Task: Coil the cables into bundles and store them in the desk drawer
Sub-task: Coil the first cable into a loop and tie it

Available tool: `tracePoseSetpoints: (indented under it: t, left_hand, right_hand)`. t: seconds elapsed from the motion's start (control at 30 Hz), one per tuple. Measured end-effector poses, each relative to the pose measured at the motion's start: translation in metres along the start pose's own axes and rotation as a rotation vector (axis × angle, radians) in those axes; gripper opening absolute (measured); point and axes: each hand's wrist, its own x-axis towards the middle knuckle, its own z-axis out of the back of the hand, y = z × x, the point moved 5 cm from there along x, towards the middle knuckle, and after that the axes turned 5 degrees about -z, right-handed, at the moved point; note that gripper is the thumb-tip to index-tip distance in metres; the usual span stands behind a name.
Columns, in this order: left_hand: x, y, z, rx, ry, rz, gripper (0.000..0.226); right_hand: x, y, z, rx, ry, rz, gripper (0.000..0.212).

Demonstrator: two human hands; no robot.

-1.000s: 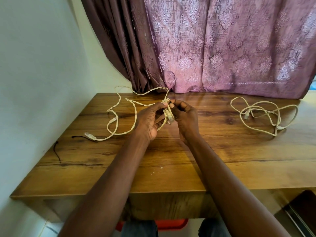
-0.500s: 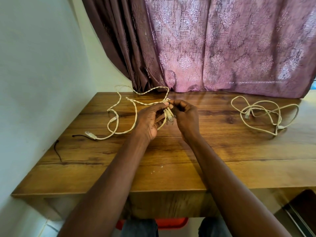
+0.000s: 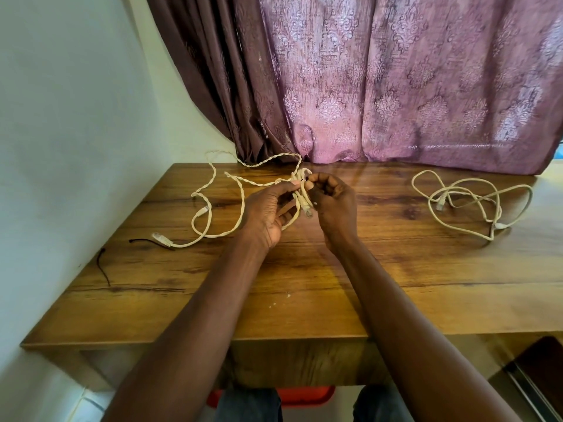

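Head view, centre of frame: your left hand (image 3: 268, 214) and right hand (image 3: 330, 204) meet above the wooden desk (image 3: 304, 287), both pinching the same cream twisted cable (image 3: 242, 205) where several strands and a plug are gathered between your fingertips. The rest of this cable trails toward the left of the frame in loose, uncoiled loops, one plug end lying near the desk's left edge. A second cream cable (image 3: 466, 202) lies in an untidy heap at right of frame, well apart from your hands and untouched. Likely risk: the free loops at left may snag on one another or knot as you draw them in, because they cross in several places; the pinched bundle may also spring open if either grip loosens. Two thin black ties (image 3: 103, 266) lie at lower left. A patterned curtain (image 3: 396, 86) hangs behind the desk. No drawer front is clearly distinguishable.
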Motion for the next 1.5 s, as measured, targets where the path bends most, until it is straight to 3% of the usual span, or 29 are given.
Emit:
tracePoseSetpoints:
  t: [0.7,1.27,1.5]
  left_hand:
    - [-0.0021,-0.0022,0.0,0.041,0.009,-0.007,0.004]
    - [-0.0073,-0.0031,-0.0031,-0.011,0.014,-0.003,0.006]
    - [-0.0079,-0.0043,-0.0027,-0.001,0.015,0.001,0.018]
  right_hand:
    - [-0.001,0.0012,-0.0028,-0.067,0.069,0.001,0.017]
    - [0.0024,-0.001,-0.003,0.049,0.077,-0.023,0.012]
    - [0.0018,-0.0003,-0.0036,0.01,0.093,-0.012,0.014]
